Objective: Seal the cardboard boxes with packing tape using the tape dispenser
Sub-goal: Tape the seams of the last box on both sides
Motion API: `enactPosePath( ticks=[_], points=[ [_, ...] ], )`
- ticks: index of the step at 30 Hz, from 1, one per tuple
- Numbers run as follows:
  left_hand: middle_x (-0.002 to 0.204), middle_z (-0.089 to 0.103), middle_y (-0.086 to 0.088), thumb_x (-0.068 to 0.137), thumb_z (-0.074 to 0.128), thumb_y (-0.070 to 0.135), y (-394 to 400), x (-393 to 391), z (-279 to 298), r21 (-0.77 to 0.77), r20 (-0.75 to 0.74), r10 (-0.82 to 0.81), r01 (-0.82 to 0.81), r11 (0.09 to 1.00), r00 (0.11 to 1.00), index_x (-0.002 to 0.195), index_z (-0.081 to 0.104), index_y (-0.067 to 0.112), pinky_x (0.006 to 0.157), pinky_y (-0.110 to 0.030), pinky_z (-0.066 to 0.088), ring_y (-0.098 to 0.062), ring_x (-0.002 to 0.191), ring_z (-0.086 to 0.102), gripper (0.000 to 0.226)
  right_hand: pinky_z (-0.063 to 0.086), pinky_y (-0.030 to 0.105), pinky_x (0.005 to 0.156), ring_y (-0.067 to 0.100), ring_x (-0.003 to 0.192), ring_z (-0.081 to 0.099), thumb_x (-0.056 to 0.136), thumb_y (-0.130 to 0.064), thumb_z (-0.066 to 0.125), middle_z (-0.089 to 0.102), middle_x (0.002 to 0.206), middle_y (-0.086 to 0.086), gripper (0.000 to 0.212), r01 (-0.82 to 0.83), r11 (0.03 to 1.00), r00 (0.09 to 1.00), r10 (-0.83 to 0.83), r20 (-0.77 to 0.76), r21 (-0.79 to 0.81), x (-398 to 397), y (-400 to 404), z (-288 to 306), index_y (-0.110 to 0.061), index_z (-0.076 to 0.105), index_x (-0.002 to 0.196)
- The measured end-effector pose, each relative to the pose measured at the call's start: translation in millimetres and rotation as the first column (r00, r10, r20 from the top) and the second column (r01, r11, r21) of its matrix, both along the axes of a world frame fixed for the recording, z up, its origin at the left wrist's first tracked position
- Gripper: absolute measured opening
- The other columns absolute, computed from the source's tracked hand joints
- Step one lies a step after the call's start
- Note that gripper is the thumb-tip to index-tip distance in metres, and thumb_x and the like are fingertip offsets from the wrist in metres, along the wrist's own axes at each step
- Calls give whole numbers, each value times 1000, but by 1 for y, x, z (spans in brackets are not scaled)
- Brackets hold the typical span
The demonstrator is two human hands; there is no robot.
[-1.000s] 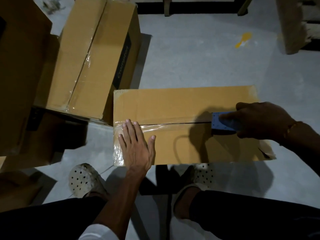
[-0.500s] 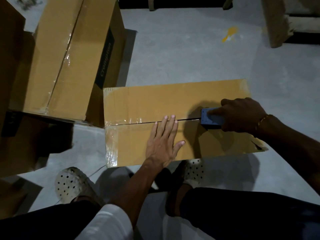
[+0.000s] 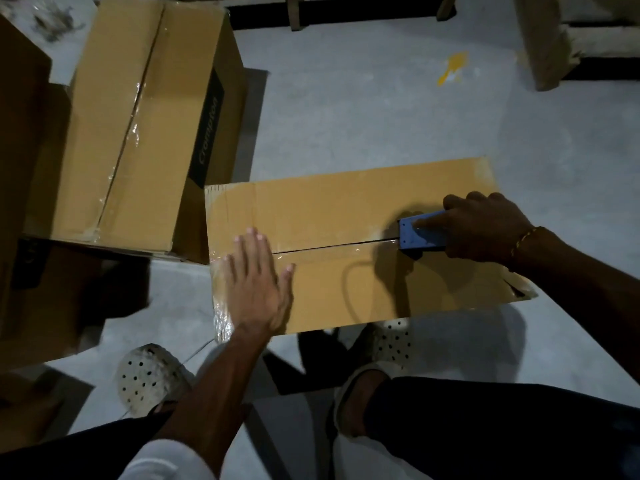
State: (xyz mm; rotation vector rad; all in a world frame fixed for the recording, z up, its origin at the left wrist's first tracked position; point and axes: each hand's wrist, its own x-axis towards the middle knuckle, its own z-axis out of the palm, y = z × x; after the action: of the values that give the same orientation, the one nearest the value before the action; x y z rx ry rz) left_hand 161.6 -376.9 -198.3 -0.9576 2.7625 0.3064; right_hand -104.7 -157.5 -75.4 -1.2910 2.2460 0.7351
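Box (image 3: 346,202) on the floor (image 3: 346,116), seam half taped. Left hand (image 3: 254,289) was mid-seam half a second ago, now back at the left end, flat, fingers straight, pressing tape (image 3: 311,251) down. Right hand (image 3: 485,226) grips the blue tape dispenser (image 3: 420,235) at the seam's right part, roughly where it was. Judgement: smoothing in progress; the run to the right edge isn't finished. Sealed box (image 3: 138,116) stands just left.

One head-worn wide-angle view looks steeply down, fairly close, onto the dim floor (image 3: 346,116).
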Motion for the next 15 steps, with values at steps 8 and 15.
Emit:
enactPosePath(
  ticks=[8, 15],
  points=[
    [168, -7, -5, 102, 15, 60, 98, -96, -13, -4, 0, -537, 537, 843, 843, 160, 4, 12, 125, -50, 5, -26, 155, -7, 76, 43, 42, 93, 27, 114, 51, 92, -53, 53, 45, 127, 2, 61, -32, 999, 997, 31, 70, 5, -14, 4, -4, -50, 28, 147],
    [169, -3, 0, 101, 10, 63, 107, -100, -17, 7, -27, -518, 519, 855, 855, 161, 6, 16, 124, -51, 6, -21, 155, -9, 76, 34, 44, 94, 22, 116, 52, 88, -54, 59, 46, 125, -5, 66, -154, 987, 986, 150, 74, 44, -26, 9, 1, -54, 27, 145]
  ],
)
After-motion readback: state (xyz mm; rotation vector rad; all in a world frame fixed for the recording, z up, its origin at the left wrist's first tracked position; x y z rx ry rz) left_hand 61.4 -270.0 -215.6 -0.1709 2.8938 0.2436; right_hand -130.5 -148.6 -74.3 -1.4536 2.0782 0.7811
